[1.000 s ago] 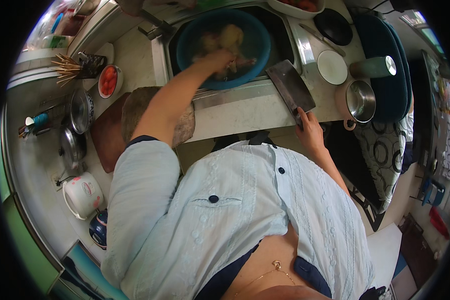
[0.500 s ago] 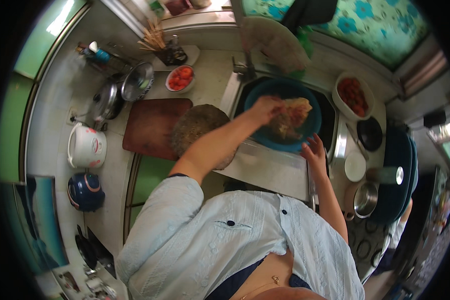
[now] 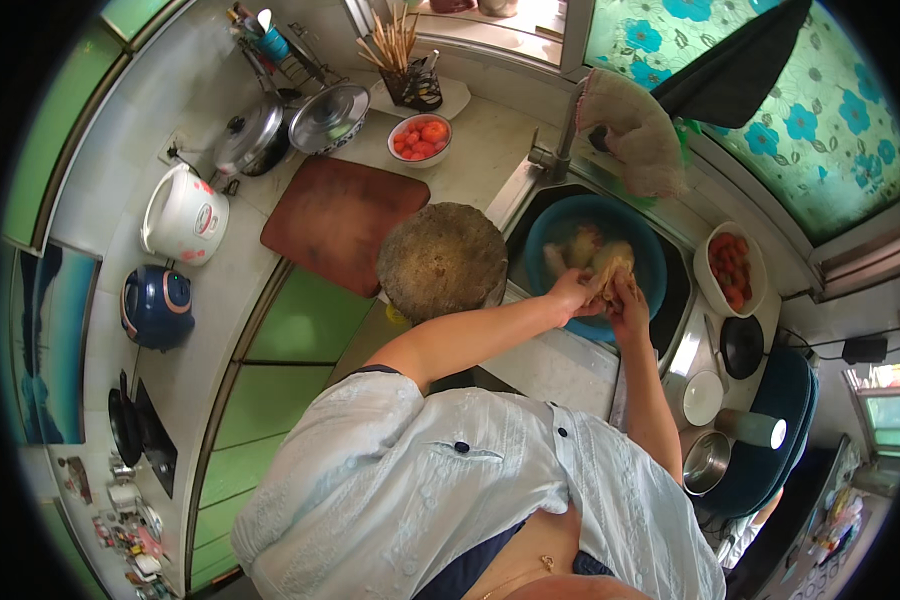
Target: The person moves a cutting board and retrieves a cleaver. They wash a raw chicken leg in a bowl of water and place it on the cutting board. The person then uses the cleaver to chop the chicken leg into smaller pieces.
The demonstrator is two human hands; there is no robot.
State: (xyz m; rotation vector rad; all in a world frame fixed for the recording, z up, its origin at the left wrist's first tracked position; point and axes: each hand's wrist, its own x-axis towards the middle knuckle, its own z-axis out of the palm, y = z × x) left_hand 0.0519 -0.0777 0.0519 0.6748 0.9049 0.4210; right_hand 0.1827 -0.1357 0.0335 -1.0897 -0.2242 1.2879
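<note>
Okay, both hands are over the blue basin (image 3: pixel 541 248), which sits in the dark sink (image 3: pixel 516 240) with water in it. The pale yellowish meat piece (image 3: pixel 618 274) is held up between the two hands, above the front right part of the basin. Left hand (image 3: pixel 572 293) has its fingers bent and clamped on the piece's left lower side; right hand (image 3: pixel 629 309) has its fingers closed on the right side; exact fingertip contact is too small to tell. More meat (image 3: pixel 582 242) lies in the basin behind, touching or just beside the held piece, can't tell which. Main risk, my judgement: wet, probably slick skin could slide out of the fingers, drop back and splash over the near counter (image 3: pixel 562 366) or the shirt (image 3: pixel 470 470). Pulling hard in opposite directions could tear the piece or make one hand slip off suddenly. Forearms cross close to the basin's near rim, so leaning on it might tip it and spill water. Lifting the piece sideways would likely drip on the round chopping block (image 3: pixel 443 262) to the left, or on the white dish of red food (image 3: pixel 708 284) to the right. Tomato bowl (image 3: pixel 419 141) beyond the brown board (image 3: pixel 345 222) looks far enough off to stay dry.
</note>
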